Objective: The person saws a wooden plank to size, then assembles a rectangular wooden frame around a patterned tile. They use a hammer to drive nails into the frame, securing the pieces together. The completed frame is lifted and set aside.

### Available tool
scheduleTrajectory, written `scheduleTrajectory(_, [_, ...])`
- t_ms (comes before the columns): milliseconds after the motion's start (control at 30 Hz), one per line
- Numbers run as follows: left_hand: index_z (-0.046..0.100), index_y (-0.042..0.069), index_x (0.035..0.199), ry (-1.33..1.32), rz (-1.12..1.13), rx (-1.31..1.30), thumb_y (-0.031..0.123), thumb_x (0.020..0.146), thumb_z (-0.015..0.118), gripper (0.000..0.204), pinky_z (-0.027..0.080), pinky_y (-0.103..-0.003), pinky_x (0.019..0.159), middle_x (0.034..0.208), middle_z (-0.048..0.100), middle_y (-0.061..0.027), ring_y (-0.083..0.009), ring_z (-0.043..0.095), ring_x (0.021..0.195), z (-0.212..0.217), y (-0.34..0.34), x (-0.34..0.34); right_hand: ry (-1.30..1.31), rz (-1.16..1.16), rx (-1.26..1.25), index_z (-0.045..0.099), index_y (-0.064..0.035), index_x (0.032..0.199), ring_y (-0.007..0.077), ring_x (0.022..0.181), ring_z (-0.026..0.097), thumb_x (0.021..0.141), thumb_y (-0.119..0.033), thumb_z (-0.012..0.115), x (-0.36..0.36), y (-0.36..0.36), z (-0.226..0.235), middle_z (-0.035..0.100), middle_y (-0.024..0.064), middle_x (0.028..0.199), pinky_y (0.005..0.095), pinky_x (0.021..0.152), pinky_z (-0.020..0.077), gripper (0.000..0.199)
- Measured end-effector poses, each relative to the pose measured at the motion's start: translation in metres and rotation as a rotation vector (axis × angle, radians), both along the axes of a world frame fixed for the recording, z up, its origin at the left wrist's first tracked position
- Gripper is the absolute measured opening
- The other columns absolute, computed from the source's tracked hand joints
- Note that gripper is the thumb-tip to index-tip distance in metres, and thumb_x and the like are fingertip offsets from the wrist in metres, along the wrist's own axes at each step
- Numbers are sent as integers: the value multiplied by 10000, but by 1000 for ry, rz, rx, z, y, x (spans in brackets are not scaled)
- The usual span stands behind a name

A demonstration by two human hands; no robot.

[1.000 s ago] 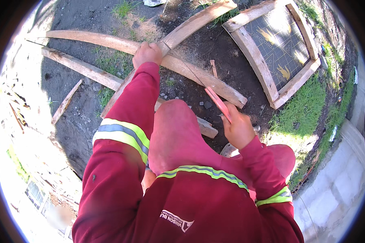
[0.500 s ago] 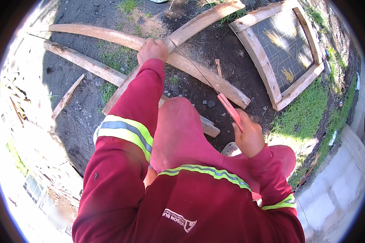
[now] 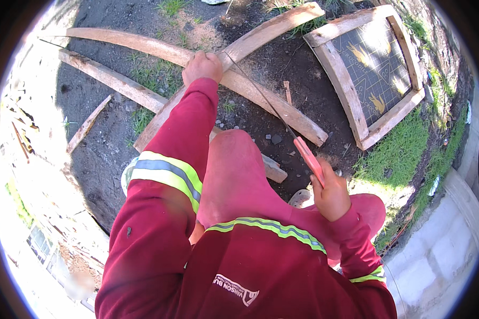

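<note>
Holding the saw (image 3: 309,160) in our right grip (image 3: 331,195), we rest our left grip (image 3: 203,67), closure unclear, on crossed beams (image 3: 271,33).

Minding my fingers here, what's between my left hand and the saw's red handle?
In the head view, the saw's thin blade runs there, across a wooden board.

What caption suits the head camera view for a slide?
Right hand grips a red-handled saw while the left hand rests on crossed wooden boards.
</note>
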State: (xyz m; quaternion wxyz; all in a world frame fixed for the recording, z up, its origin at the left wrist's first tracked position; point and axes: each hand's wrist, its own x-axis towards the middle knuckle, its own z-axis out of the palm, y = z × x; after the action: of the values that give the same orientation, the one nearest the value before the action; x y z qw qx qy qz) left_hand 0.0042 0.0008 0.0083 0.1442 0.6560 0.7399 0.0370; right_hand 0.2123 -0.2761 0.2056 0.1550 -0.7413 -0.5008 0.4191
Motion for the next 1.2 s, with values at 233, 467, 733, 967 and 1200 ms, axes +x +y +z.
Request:
scheduleTrajectory(233, [657, 46, 890, -12, -12, 94, 293, 858, 423, 341, 490, -480, 827, 926, 683, -185, -370, 647, 901, -3, -1, 1, -53, 16, 119, 530, -46, 1084, 474, 778, 602, 873, -114, 590, -42, 112, -84, 623, 270, 799, 529, 654, 480, 229])
scheduleTrajectory(467, [663, 52, 907, -2, 9, 5, 298, 857, 422, 348, 488, -478, 832, 921, 688, -178, -365, 652, 887, -4, -4, -2, -19, 21, 43, 511, -47, 1206, 427, 762, 645, 825, -22, 619, -1, -7, -13, 645, 240, 827, 480, 656, 514, 397])
scheduleTrajectory(733, [661, 53, 890, -16, -11, 78, 290, 857, 423, 337, 492, -486, 819, 930, 684, -186, -373, 645, 890, -4, 0, 1, -56, 16, 120, 543, -45, 1068, 475, 794, 601, 868, -108, 592, -43, 109, -102, 619, 281, 828, 520, 668, 480, 216])
scheduleTrajectory(967, [662, 53, 895, -24, 5, 43, 297, 857, 430, 339, 489, -490, 818, 939, 681, -190, -374, 643, 901, -5, -2, -2, -10, -1, 75, 501, -43, 1217, 442, 737, 632, 831, -45, 619, 0, -4, -6, 636, 257, 779, 504, 642, 505, 404])
scheduleTrajectory(1200, [662, 53, 905, -34, -10, 21, 294, 856, 426, 341, 485, -488, 844, 977, 679, -177, -365, 642, 923, -4, 1, 0, -68, 43, 115, 531, -36, 1071, 473, 778, 593, 858, -83, 600, -43, 113, -85, 620, 266, 829, 507, 647, 488, 229])
